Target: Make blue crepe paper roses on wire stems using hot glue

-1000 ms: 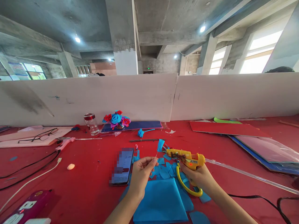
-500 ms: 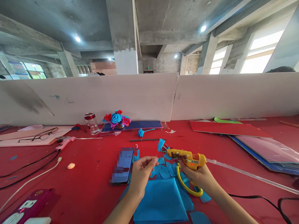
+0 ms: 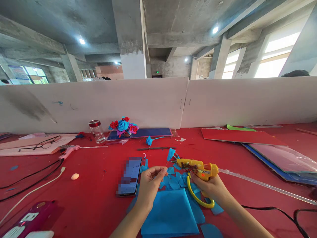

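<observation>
My left hand [image 3: 151,182] pinches a thin wire stem with a small blue paper piece [image 3: 170,154] at its upper end. My right hand [image 3: 207,186] is wrapped round the handle of a yellow hot glue gun [image 3: 195,166]. The gun's nozzle points left, right beside the blue piece; whether they touch I cannot tell. A clear glue stick [image 3: 257,182] runs out of the gun's back to the right. Under my hands lie several cut blue paper petals [image 3: 174,183] and a folded blue sheet [image 3: 169,213]. Yellow-handled scissors [image 3: 198,200] lie below the gun, partly hidden.
A phone [image 3: 130,177] lies left of my hands. Farther back stand a paper flower bunch [image 3: 123,126] and a glass jar [image 3: 97,132]. A pink glue gun [image 3: 70,151], glasses [image 3: 47,142] and a power strip [image 3: 31,216] are at left, coloured sheets [image 3: 242,136] at right.
My hands, the stem and the glue gun hold almost the same position. The phone's clock display has changed.
</observation>
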Demonstrator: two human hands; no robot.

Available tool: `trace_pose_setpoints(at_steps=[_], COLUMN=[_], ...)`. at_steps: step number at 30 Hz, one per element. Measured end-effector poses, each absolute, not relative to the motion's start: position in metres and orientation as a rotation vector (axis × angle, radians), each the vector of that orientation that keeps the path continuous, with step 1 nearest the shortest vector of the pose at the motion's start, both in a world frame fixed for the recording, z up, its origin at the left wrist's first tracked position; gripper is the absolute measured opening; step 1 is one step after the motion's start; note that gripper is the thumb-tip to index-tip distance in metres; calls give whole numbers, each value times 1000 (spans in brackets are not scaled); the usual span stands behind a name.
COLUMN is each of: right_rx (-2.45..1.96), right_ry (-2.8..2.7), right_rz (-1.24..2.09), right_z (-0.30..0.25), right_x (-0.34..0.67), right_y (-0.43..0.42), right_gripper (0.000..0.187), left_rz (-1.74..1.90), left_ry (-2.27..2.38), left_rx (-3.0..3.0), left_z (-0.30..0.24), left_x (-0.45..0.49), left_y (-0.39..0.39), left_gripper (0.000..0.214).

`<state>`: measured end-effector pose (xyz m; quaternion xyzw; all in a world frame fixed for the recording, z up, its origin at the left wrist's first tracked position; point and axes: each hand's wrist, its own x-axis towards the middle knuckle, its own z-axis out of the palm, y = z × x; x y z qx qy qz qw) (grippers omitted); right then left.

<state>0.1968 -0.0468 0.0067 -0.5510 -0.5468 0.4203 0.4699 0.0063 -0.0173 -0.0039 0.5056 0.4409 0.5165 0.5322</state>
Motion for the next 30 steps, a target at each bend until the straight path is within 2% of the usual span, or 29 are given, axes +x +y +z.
trace_pose_setpoints(at_steps=[15,30], right_rx=[-1324,-1348], right_ry=[-1378,-1360], right_rz=[856,860], right_z=[-4,-4], right_x=[199,201], right_y=[-42,-43], right_gripper=[22,20], left_rz=[1252,1193], left_ry=[1059,1040], left_rx=[1189,1121], left_z=[-3,-1], left_x=[7,6], left_y=[-17,-18], left_gripper=[23,24])
